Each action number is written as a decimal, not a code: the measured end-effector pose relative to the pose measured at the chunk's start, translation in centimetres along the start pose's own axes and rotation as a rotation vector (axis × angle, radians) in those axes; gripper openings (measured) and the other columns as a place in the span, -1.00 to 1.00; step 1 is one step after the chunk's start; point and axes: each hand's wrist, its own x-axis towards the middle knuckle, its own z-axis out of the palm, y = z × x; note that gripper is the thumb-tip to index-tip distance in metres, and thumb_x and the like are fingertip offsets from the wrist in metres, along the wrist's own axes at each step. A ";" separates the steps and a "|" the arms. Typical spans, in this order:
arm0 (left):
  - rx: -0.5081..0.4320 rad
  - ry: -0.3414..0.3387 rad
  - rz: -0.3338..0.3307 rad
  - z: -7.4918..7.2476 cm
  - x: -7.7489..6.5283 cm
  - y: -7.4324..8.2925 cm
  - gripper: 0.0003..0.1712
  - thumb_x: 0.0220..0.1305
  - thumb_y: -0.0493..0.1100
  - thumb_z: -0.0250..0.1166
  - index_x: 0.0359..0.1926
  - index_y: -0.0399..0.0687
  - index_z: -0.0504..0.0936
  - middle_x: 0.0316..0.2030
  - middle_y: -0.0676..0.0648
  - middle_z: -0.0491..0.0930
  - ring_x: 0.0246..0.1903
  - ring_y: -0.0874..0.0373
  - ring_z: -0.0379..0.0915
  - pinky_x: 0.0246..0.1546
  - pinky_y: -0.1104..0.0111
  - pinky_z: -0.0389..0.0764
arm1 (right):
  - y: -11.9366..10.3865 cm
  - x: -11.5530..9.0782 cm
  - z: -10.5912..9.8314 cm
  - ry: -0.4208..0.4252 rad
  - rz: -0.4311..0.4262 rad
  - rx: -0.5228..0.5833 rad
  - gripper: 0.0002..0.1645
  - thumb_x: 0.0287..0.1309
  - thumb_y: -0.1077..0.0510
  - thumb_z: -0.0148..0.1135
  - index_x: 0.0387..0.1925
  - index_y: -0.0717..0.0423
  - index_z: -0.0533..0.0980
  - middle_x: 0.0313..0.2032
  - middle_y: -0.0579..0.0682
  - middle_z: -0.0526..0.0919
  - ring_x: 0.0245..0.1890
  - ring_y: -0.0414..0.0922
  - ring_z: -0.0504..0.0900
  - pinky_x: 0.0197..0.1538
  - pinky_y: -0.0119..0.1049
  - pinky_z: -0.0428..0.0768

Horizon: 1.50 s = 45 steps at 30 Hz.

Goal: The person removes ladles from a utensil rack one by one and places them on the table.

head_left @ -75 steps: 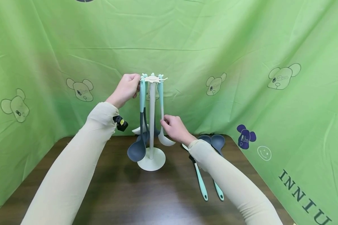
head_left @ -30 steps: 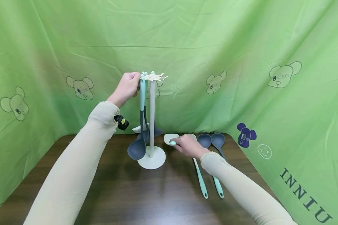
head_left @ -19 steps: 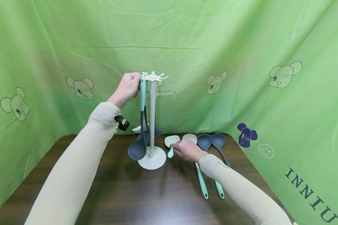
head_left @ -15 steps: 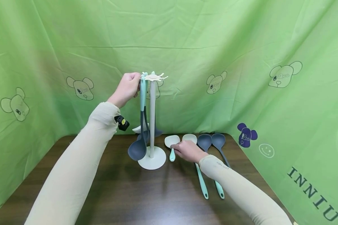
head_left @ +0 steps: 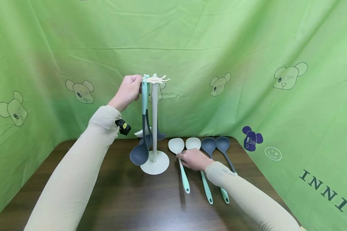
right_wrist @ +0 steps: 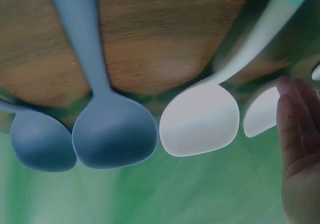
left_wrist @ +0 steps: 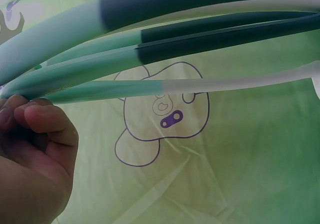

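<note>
In the head view my left hand [head_left: 128, 89] grips the top of the white utensil rack [head_left: 154, 125], at the hooks and handle ends. Its fingers are curled beside several mint handles in the left wrist view. A dark ladle [head_left: 139, 155] hangs in front there, with other utensils behind it. Low over the table, my right hand [head_left: 194, 159] pinches the neck of a white spatula [head_left: 176, 145] with a mint handle. The spatula's handle end points towards me and casts a shadow. In the right wrist view, fingers partly hide its head [right_wrist: 261, 115].
Right of the held spatula lie a second white spatula [head_left: 193, 143] and two dark utensils [head_left: 209, 145], side by side with handles towards me. The green curtain [head_left: 188, 106] rises behind the brown table [head_left: 118, 199]. The rack's round base [head_left: 162, 166] stands left of the right hand.
My right hand has taken the white spatula off the rack, carried it right and down, and lowered its handle towards me. My left hand has stayed at the rack's top.
</note>
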 end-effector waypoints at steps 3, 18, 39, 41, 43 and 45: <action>0.001 -0.002 0.000 -0.1 0.0 -0.1 -0.62 0.37 -0.11 -0.18 -0.61 -0.11 0.21 -0.72 0.01 0.20 -0.76 0.19 0.10 -0.71 0.41 0.24 | 0.0 -0.1 0.5 -0.005 -0.024 -0.014 -0.93 0.05 0.07 0.18 -0.37 -0.10 0.48 -0.57 -0.20 0.58 -0.54 -0.27 0.56 -0.54 -0.25 0.49; 0.016 0.001 -0.003 -0.4 0.0 -0.3 -0.61 0.38 -0.10 -0.19 -0.62 -0.10 0.19 -0.72 0.00 0.21 -0.76 0.18 0.11 -0.70 0.40 0.26 | 0.0 -0.5 1.6 0.001 -0.063 -0.095 -0.89 -0.03 0.10 0.22 -0.41 -0.08 0.45 -0.59 -0.16 0.54 -0.56 -0.22 0.55 -0.57 -0.26 0.47; 0.025 0.013 0.003 -0.1 -0.2 -0.5 -0.61 0.37 -0.09 -0.18 -0.62 -0.10 0.21 -0.74 0.02 0.22 -0.79 0.18 0.11 -0.73 0.40 0.24 | -1.0 0.7 -1.7 0.057 0.086 -0.032 -0.87 0.02 0.10 0.09 -0.32 -0.10 0.50 -0.54 -0.21 0.58 -0.64 -0.25 0.48 -0.64 -0.29 0.39; 0.032 0.013 0.010 0.0 -0.1 -0.3 -0.60 0.37 -0.09 -0.18 -0.63 -0.10 0.21 -0.75 0.02 0.22 -0.80 0.19 0.11 -0.73 0.40 0.24 | -1.0 1.8 -3.8 0.108 0.157 0.032 -0.88 0.05 0.07 0.08 -0.34 -0.13 0.52 -0.52 -0.27 0.57 -0.65 -0.29 0.43 -0.64 -0.33 0.37; 0.043 0.017 0.018 0.0 0.1 -0.3 -0.60 0.36 -0.08 -0.18 -0.63 -0.09 0.21 -0.75 0.02 0.23 -0.80 0.19 0.11 -0.73 0.40 0.24 | -0.9 3.1 -6.0 0.180 0.212 0.104 -0.88 0.07 0.06 0.07 -0.37 -0.17 0.54 -0.49 -0.33 0.57 -0.63 -0.34 0.41 -0.60 -0.38 0.37; 0.045 0.019 0.023 0.1 0.2 -0.3 -0.60 0.36 -0.08 -0.18 -0.63 -0.08 0.21 -0.76 0.03 0.22 -0.80 0.20 0.11 -0.74 0.41 0.23 | -0.8 4.5 -8.3 0.253 0.245 0.174 -0.85 0.12 0.06 0.04 -0.42 -0.18 0.54 -0.52 -0.36 0.54 -0.62 -0.37 0.41 -0.56 -0.41 0.39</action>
